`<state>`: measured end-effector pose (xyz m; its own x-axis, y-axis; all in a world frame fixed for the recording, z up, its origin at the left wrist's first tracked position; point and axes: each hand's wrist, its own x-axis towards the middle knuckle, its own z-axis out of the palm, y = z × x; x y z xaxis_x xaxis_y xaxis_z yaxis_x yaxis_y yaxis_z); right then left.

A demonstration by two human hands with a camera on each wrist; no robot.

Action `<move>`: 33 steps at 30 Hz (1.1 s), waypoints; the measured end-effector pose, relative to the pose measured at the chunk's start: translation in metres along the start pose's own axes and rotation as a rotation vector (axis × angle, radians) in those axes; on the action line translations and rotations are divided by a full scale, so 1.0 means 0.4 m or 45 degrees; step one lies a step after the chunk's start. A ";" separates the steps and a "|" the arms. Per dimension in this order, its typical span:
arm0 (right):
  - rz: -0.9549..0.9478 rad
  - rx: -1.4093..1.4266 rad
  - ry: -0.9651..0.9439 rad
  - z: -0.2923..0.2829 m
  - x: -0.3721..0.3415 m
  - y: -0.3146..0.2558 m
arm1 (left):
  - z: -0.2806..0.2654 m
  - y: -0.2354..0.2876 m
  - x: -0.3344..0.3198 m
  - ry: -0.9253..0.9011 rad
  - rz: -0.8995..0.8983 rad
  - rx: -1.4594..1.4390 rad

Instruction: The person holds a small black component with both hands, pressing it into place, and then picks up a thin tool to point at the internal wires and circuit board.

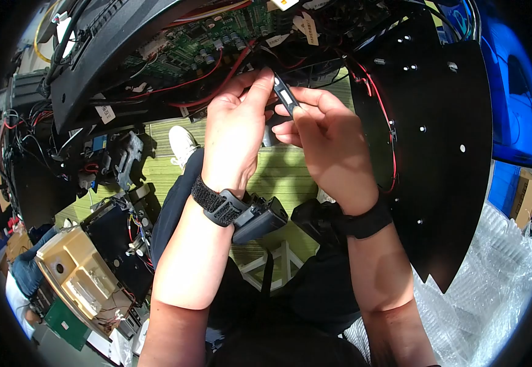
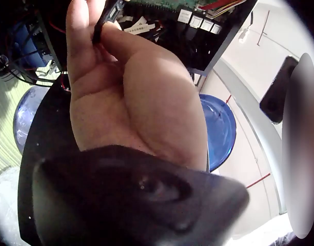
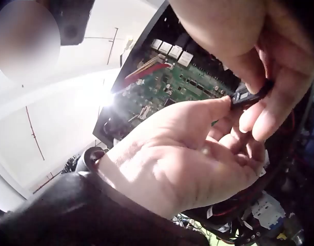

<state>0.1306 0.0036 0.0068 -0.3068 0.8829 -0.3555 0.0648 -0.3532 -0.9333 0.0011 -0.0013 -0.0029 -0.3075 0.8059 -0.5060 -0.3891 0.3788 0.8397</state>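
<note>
A small, flat black bar (image 1: 286,98) with a pale rectangle on its face is held between both hands; its exact kind cannot be told. My left hand (image 1: 236,131) pinches its upper end between thumb and fingers. The right hand (image 1: 339,150) grips the lower end, thumb on top and the other fingers curled beneath. In the right wrist view the bar (image 3: 244,97) spans the fingertips of the two hands. Just beyond the hands lies an open black housing (image 1: 70,104) with a green circuit board (image 1: 198,43) and red wires (image 1: 229,79).
A large black panel (image 1: 437,140) stands at the right, a red cable running along its near side. Bubble wrap (image 1: 480,293) and a blue plastic body (image 1: 516,92) are beyond it. At the left lie loose wiring and a cream tray (image 1: 73,263). A white shoe (image 1: 182,144) shows below.
</note>
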 end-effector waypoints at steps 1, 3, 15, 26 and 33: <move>0.010 -0.002 -0.010 -0.002 -0.001 -0.003 | 0.000 0.000 0.000 0.001 0.004 0.021; 0.020 -0.003 -0.021 -0.001 -0.002 -0.006 | -0.002 0.000 0.000 0.003 0.009 0.044; -0.125 0.046 0.053 0.010 0.002 0.009 | -0.002 0.004 0.001 -0.019 0.016 -0.022; -0.096 0.014 -0.014 0.002 0.001 0.013 | -0.001 0.007 -0.001 -0.018 0.025 0.019; -0.104 -0.004 -0.017 0.002 -0.004 0.000 | 0.003 0.007 -0.004 -0.017 0.028 0.001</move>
<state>0.1304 0.0019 0.0073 -0.3241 0.9045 -0.2771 0.0422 -0.2788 -0.9594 0.0015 -0.0008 0.0006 -0.3039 0.8200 -0.4849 -0.3820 0.3614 0.8506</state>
